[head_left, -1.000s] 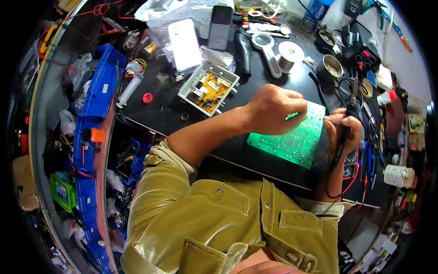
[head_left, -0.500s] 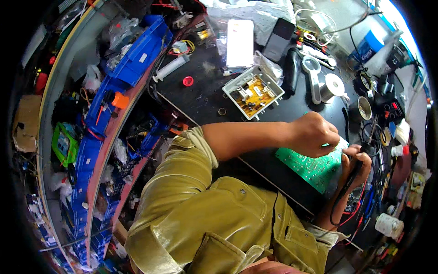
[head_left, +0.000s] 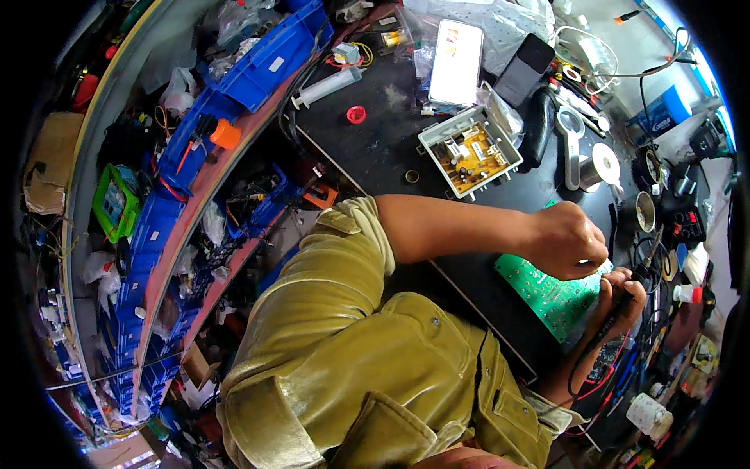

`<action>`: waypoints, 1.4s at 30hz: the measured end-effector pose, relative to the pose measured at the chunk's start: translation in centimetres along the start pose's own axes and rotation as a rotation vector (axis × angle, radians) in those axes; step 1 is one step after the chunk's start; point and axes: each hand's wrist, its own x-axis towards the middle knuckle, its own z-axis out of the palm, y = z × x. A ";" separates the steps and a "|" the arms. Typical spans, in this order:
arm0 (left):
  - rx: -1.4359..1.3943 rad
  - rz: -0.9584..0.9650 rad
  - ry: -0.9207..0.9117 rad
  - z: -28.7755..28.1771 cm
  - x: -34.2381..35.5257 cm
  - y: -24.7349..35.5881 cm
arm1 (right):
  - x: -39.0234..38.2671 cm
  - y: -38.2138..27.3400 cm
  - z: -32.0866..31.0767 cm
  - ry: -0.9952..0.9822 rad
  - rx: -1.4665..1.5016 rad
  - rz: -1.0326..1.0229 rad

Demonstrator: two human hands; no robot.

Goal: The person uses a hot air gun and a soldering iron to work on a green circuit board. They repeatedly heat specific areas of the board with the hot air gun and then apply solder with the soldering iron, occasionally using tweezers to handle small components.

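Green board (head_left: pixel 543 293) on the black bench (head_left: pixel 375 148), partly under the left hand (head_left: pixel 569 242). Exposed face dotted with joints; which are finished and which remain, too small to tell. Left hand: fingers curled narrow over the board's upper part; anything pinched there is hidden. Right hand (head_left: pixel 625 301) at the board's right edge, closed round a black iron (head_left: pixel 613 322), cord trailing down. Farther out: yellow board (head_left: pixel 475 156) in a grey case (head_left: pixel 500 179), solder spool (head_left: pixel 601 166), station (head_left: pixel 687 227) with lit red digits. Pale lettering on a blue can (head_left: pixel 660 113); small white labels on blue bins (head_left: pixel 266 66).
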 end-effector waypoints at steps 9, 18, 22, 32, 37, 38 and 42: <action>0.129 -0.116 -0.210 -3.2 -0.5 0.4 | 1.7 0.2 2.3 -0.026 -0.138 -0.093; -0.040 -0.173 -0.233 -0.6 2.7 1.6 | 0.5 -2.1 -2.6 0.110 -0.011 0.095; -0.049 -0.217 -0.187 -1.5 2.5 0.6 | 0.7 -1.9 -2.3 0.188 0.104 0.142; -0.027 -0.155 -0.276 -0.5 2.1 1.8 | 0.7 -2.2 -0.7 0.056 0.022 0.050; -0.043 -0.193 -0.283 -0.8 2.0 1.2 | 0.9 -2.4 -0.7 0.104 0.049 0.069; -0.049 -0.192 -0.287 -0.8 1.9 1.3 | 0.9 -2.4 -0.6 0.103 0.041 0.052; -0.059 -0.152 -0.285 -0.7 1.9 1.5 | 0.8 -2.1 -0.2 0.025 -0.012 0.043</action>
